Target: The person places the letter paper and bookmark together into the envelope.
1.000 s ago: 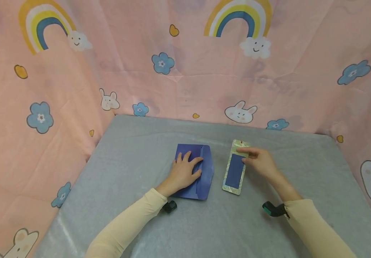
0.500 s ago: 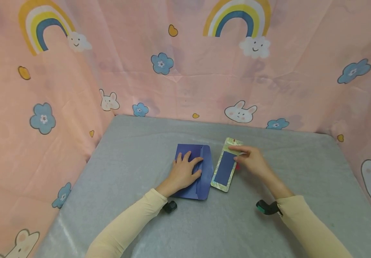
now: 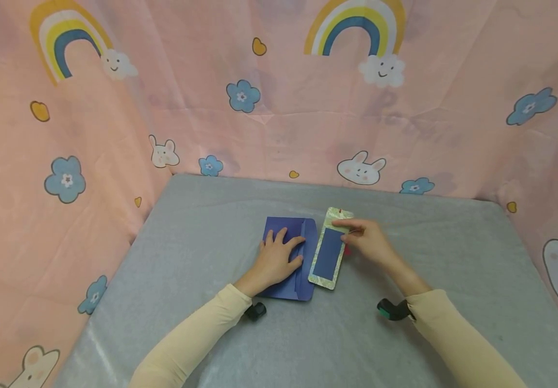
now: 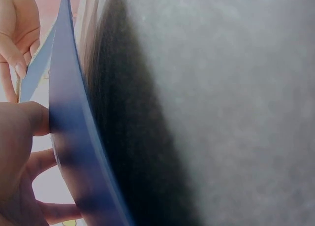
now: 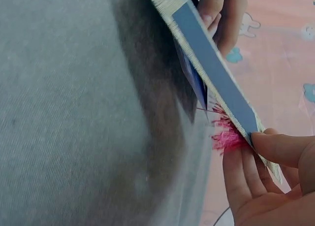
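A dark blue envelope [image 3: 302, 280] lies on the grey cloth with its flap to the right. My left hand [image 3: 276, 261] rests on it, fingers spread and thumb toward the flap; the left wrist view shows the same envelope [image 4: 74, 113] nearly edge-on. Between thumb and fingers, my right hand [image 3: 371, 242] pinches the upper right side of a bookmark [image 3: 329, 254], a long card with a pale yellow-green patterned border and a dark blue panel. A pink-red tassel [image 5: 229, 135] hangs behind the card. The bookmark's left edge overlaps the envelope's flap in the head view.
Grey cloth [image 3: 201, 231] covers the table. Pink fabric [image 3: 279, 134] printed with rainbows, flowers and rabbits hangs behind and along the sides. A black wrist camera [image 3: 392, 310] sits below the right wrist, and another camera [image 3: 256, 311] below the left.
My right hand has carried the bookmark leftward, from apart from the envelope to over its flap edge. The red tassel has come into sight. My left hand and the envelope have stayed put.
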Motion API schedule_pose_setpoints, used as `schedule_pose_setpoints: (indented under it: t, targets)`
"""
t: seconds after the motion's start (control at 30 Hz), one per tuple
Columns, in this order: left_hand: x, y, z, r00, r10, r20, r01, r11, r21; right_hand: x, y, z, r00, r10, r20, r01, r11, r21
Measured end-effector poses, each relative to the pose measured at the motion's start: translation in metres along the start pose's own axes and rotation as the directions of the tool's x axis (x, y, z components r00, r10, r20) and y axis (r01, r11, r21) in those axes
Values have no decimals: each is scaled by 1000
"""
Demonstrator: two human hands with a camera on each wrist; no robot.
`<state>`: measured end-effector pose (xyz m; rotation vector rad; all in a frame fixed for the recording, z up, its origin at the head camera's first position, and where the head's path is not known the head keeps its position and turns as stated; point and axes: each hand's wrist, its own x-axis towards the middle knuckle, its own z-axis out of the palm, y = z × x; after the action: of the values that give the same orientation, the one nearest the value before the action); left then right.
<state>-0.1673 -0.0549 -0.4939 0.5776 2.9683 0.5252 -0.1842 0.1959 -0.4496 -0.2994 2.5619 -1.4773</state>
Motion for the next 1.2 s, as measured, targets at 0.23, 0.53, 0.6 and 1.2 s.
schedule_pose_setpoints:
  t: [0.23,0.53,0.6,1.2]
  targets:
    - [1,0,0,1000,-2,-4,2,1000,11,7,0,11,1000,24,-3,-24,999,-49]
    - [1,1,1,1000,-17,8,17,1000,10,10,-5,22,999,35,4,-35,996,-80]
    - [1,0,1,1000,-19,9,19,1000,12,10,-5,24,999,32,7,-32,996,-82]
    - [1,0,0,1000,-20,-5,20,1000,-7,18,-2,43,1000,-4,4,4,986,-165]
